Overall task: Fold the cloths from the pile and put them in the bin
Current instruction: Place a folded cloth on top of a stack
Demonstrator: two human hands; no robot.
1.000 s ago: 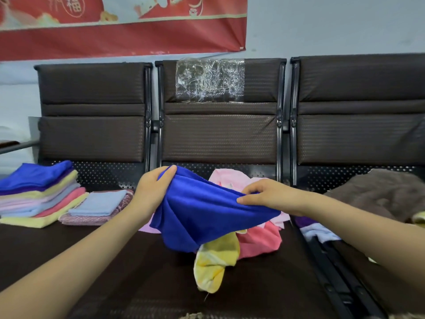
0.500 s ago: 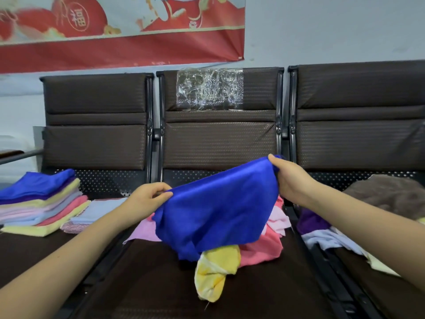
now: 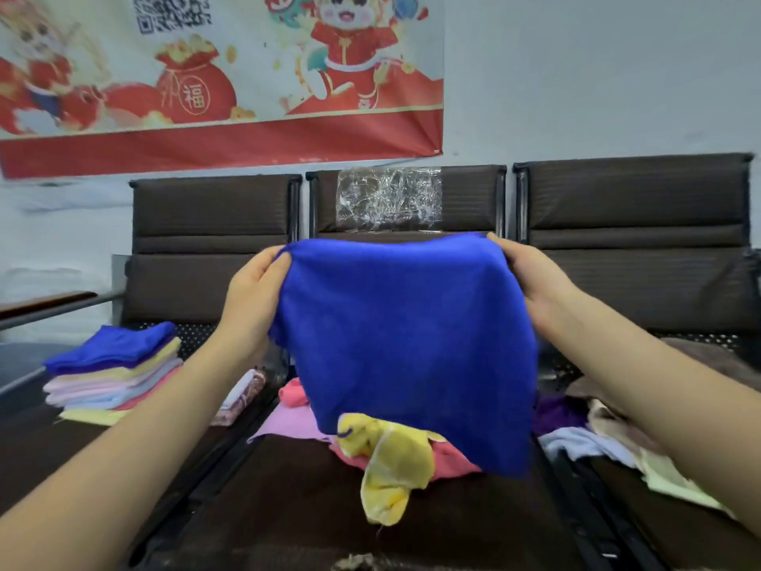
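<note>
Blue cloth pinched at top corners, left hand, right hand.

Bench seats: folded stack at left, loose pile at centre, further cloths at right.

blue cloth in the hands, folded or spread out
Spread out. The blue cloth hangs flat, the left hand and right hand each pinching a top corner, above the loose pile.
</note>
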